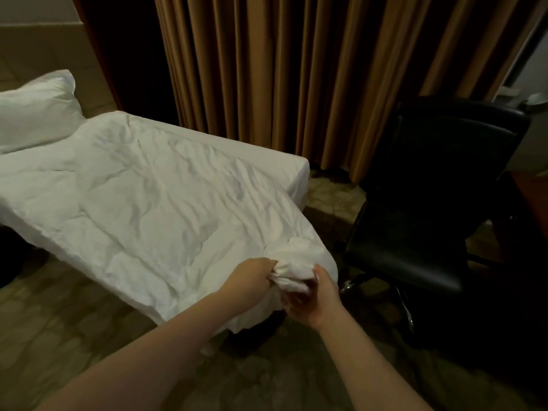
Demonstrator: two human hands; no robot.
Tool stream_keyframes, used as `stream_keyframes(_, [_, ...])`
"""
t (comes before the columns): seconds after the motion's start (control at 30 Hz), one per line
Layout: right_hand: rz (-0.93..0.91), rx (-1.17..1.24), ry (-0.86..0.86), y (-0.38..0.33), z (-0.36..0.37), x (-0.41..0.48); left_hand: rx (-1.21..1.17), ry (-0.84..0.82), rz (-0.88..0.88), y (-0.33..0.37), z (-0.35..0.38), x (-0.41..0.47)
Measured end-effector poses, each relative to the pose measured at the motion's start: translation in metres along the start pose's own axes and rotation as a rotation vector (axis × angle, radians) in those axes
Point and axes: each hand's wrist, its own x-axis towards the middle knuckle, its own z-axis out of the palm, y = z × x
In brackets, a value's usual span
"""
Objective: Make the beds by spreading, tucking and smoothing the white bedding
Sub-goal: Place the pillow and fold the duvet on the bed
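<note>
A wrinkled white duvet (142, 197) lies spread over the bed and hangs down its near side. A white pillow (35, 114) leans at the head end on the left. At the foot corner closest to me the duvet is bunched into a wad (292, 274). My left hand (252, 277) grips the left side of that wad. My right hand (314, 298) holds it from below and from the right, thumb up against the cloth. The far foot corner shows the bare white sheet (284, 170) over the mattress.
A black office chair (427, 209) stands close to the right of the bed's foot corner. Tan curtains (296, 69) hang behind the bed. A wooden desk edge (533, 197) shows at far right. Patterned carpet (89, 315) covers the floor around me.
</note>
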Motion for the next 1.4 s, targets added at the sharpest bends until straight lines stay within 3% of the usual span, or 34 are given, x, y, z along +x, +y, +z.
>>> stream_keyframes(0.3, [0.01,0.178,0.021,-0.01,0.06,0.061,-0.113,0.154,-0.107,-0.062,-0.067,0.003])
stream_keyframes(0.5, [0.006,0.191,0.012,-0.066,0.112,0.126,-0.126,0.245,-0.207,-0.115,-0.116,0.061])
stream_keyframes(0.67, [0.025,0.195,0.1,-0.12,0.156,0.185,-0.222,0.421,-0.344,-0.158,-0.158,0.119])
stream_keyframes(0.77, [-0.199,-0.167,0.242,-0.153,0.199,0.205,-0.211,0.54,-0.504,-0.198,-0.179,0.145])
stream_keyframes(0.83, [-0.332,-0.273,0.264,-0.17,0.247,0.22,-0.206,0.627,-0.636,-0.224,-0.189,0.156])
stream_keyframes(0.93, [-0.481,-0.755,0.256,-0.163,0.326,0.24,-0.075,0.712,-0.795,-0.257,-0.2,0.158])
stream_keyframes(1.03, [-0.633,-1.128,-0.016,-0.13,0.395,0.241,0.061,0.649,-0.815,-0.281,-0.204,0.164])
stream_keyframes(1.17, [-0.812,-1.408,-0.392,-0.094,0.464,0.229,0.041,0.627,-0.882,-0.297,-0.206,0.194])
stream_keyframes(1.27, [-0.783,-1.493,-0.542,-0.088,0.499,0.228,0.067,0.633,-0.722,-0.298,-0.209,0.229])
stream_keyframes(1.4, [-0.72,-1.423,-0.502,-0.115,0.523,0.242,0.075,0.464,-0.564,-0.303,-0.217,0.273])
